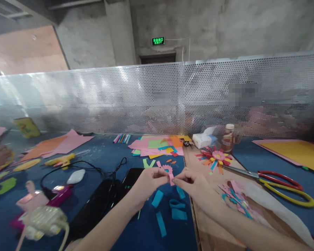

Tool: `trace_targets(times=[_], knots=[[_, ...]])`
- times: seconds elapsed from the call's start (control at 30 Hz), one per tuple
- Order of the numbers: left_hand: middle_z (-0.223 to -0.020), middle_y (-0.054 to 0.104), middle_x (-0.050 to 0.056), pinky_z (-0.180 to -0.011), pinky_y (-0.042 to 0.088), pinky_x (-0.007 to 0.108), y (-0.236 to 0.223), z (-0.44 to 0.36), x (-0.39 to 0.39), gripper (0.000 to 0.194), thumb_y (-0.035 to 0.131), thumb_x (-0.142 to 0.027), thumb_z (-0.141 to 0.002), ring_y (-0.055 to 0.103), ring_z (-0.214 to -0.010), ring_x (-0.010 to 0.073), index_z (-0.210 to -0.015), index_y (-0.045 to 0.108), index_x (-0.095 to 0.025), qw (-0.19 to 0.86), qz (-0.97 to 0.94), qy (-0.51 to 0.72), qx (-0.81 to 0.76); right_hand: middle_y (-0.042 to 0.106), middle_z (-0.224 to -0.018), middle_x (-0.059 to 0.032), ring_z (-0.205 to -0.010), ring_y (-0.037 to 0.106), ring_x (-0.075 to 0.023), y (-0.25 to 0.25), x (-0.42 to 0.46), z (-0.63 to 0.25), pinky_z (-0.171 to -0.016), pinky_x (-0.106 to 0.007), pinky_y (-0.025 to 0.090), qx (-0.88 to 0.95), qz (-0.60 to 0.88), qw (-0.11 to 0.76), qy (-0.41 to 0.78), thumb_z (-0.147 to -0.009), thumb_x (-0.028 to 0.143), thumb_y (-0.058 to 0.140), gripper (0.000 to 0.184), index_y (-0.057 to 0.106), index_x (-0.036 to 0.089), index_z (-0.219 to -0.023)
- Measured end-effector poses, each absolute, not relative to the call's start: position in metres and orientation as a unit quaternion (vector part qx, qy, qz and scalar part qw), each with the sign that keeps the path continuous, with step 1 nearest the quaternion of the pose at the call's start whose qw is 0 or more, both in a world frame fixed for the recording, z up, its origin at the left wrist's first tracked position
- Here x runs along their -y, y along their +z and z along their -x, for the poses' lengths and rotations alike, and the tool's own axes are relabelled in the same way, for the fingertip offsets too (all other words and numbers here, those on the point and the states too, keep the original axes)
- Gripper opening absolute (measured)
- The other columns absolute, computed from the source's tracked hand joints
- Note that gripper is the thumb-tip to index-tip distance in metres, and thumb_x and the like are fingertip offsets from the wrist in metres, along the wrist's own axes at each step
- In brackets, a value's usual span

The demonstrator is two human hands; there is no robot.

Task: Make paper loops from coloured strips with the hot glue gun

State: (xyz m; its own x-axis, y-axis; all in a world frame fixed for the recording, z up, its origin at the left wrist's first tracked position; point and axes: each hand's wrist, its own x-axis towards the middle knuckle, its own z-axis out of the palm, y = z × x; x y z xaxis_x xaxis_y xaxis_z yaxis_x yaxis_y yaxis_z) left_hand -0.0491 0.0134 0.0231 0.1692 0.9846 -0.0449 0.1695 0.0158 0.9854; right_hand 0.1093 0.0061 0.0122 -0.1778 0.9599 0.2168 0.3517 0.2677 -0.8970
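Between both hands is a small pink paper flower [168,168] with a blue patch in its middle and pink strips sticking out. My left hand [155,179] pinches it from the left, thumb and forefinger closed at a pink strip. From the right, my right hand [189,179] pinches the edge of the same piece with thumb and forefinger together. Just below the hands, several blue paper strips [179,214] lie on the table, one of them looped. Light green paper pieces [148,164] rest behind my left hand.
Scissors [259,175] with red and yellow handles lie right, beside a colourful paper flower [217,157]. Behind stand a tissue box [204,139] and a bottle [227,138]. A phone [127,184], a yellow glue gun [60,160] and cables are left. A perforated metal divider [141,101] closes the back.
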Motion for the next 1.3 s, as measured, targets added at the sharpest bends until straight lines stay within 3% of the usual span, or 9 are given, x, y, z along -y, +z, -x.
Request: trace_targets(times=[0.27, 1.3], knots=[[-0.056, 0.055, -0.003, -0.042, 0.021, 0.018, 0.019, 0.050, -0.015, 0.012, 0.059, -0.022, -0.061, 0.036, -0.046, 0.0062, -0.069, 0.064, -0.014, 0.507, -0.577, 0.398, -0.502, 0.054, -0.068, -0.0012, -0.066, 0.050, -0.0146, 0.010, -0.006, -0.110, -0.060, -0.024, 0.036, 0.679, 0.483, 0.420, 0.358, -0.072, 0.030, 0.056, 0.017, 0.063, 0.016, -0.065], [-0.061, 0.050, -0.002, -0.040, 0.017, 0.018, 0.013, 0.053, -0.018, 0.018, 0.059, -0.027, -0.062, 0.027, -0.046, 0.0048, -0.072, 0.062, -0.013, 0.523, -0.572, 0.394, -0.493, 0.056, -0.068, -0.0013, -0.066, 0.051, -0.0144, 0.011, -0.002, -0.109, -0.060, -0.025, 0.037, 0.681, 0.501, 0.416, 0.336, -0.073, 0.030, 0.055, 0.017, 0.062, 0.017, -0.065]])
